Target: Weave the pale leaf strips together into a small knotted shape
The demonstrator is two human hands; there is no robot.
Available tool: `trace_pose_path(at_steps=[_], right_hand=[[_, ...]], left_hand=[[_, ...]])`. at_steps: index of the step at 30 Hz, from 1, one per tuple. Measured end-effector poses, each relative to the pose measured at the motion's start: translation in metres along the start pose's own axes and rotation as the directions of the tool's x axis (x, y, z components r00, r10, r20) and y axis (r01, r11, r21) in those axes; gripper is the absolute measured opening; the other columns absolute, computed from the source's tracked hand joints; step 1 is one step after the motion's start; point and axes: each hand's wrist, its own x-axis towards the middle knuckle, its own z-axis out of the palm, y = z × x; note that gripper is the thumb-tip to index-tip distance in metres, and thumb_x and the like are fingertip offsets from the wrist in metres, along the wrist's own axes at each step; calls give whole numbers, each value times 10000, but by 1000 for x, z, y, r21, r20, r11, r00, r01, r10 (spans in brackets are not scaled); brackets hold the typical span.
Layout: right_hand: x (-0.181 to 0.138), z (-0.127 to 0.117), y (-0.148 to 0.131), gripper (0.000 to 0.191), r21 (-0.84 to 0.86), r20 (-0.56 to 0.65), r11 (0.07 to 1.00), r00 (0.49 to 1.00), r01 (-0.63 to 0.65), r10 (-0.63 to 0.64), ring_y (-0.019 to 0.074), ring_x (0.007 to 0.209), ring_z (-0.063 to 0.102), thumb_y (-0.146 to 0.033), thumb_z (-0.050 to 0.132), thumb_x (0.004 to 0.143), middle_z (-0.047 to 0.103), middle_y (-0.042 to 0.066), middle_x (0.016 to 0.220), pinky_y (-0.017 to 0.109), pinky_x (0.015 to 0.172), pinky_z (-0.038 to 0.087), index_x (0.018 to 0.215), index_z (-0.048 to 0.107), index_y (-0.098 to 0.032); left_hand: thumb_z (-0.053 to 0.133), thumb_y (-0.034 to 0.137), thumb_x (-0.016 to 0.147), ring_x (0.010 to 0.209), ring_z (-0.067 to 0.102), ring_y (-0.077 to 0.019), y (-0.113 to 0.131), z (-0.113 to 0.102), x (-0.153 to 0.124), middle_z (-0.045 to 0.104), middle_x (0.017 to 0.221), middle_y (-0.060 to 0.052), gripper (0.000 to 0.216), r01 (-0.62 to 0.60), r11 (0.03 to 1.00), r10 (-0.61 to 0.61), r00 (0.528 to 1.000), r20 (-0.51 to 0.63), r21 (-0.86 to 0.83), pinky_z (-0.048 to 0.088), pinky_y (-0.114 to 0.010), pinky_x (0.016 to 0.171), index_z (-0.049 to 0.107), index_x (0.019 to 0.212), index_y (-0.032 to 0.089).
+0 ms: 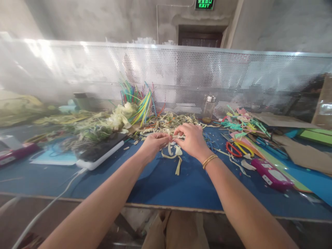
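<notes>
In the middle of the head view, my left hand (153,147) and my right hand (192,140) come together, fingertips almost touching. Both are closed in a pinch on a small pale strip, mostly hidden by the fingers. Just below them, curled cream-coloured strips (178,166) lie on the blue tabletop (176,192); whether any joins the held piece I cannot tell. Behind the hands spreads a heap of pale green and cream strips (178,119). A gold bracelet (209,161) circles my right wrist.
At left, a tangled pile of greenish strips (90,135) lies by a white-edged dark tray (103,155) with a white cord. Coloured stems (142,107) stand behind. To the right are a glass bottle (208,110), red-and-yellow-handled scissors (240,149) and a purple device (272,174). A perforated metal screen (194,69) closes the back.
</notes>
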Motion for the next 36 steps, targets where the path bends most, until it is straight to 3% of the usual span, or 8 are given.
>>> trace_pose_path(at_steps=[6,15,21,25,27,29,32,36], right_hand=[[-1,2,5,114,-78,20,997,999,-29,30,202,858,508,-351,706,720,590,16,777,370,798,228,701,662,-247],[0,1,4,135,-180,35,983,999,47,-41,195,829,467,-208,619,775,590,14,732,375,779,220,641,617,-225],[0,1,7,158,-157,34,987,999,40,-35,198,827,471,-193,598,771,592,14,712,385,798,227,615,588,-217],[0,3,10,113,-9,8,997,997,-76,76,176,799,505,-218,605,753,600,16,725,349,778,286,641,594,-207],[1,4,11,109,106,-3,985,990,-137,138,158,763,517,-238,592,759,606,13,726,319,742,328,656,594,-204],[1,5,11,121,241,5,952,981,-188,192,144,714,521,-270,582,766,608,12,719,296,693,362,668,590,-200],[2,6,7,149,482,44,842,966,-243,254,127,635,507,-323,578,767,585,1,673,274,624,393,687,576,-198],[4,6,-3,148,758,52,606,949,-241,312,110,617,497,-341,582,761,563,-13,663,256,604,423,710,549,-206]], left_hand=[[771,302,605,617,541,-83,-2,-1,1,619,684,-1,215,-16,998,14,1000,-25,-67,404,-218,615,651,702,153],[735,333,595,529,515,-104,-3,-2,3,594,597,-16,217,-22,997,25,999,-38,77,377,-232,507,630,635,146],[741,317,609,552,531,-96,-1,-2,1,618,637,-17,204,15,1000,-15,1000,-1,13,405,-224,527,629,628,147],[693,263,677,667,590,-109,9,-3,-2,671,790,-50,166,119,973,-105,991,84,-199,456,-219,607,680,798,150],[614,251,721,741,617,-149,15,-4,-5,683,877,-95,261,198,930,-152,974,168,-311,477,-250,629,680,950,145],[553,229,730,786,627,-176,21,-5,-8,677,954,-117,343,203,892,-128,971,204,-404,489,-283,649,656,1048,149],[529,244,745,797,628,-182,26,-3,-13,665,1027,-90,397,156,898,-87,980,181,-411,486,-297,640,617,1131,210],[513,537,767,757,613,-192,20,-3,-8,662,997,-112,474,92,940,-62,993,100,-329,458,-289,586,631,1078,199]])
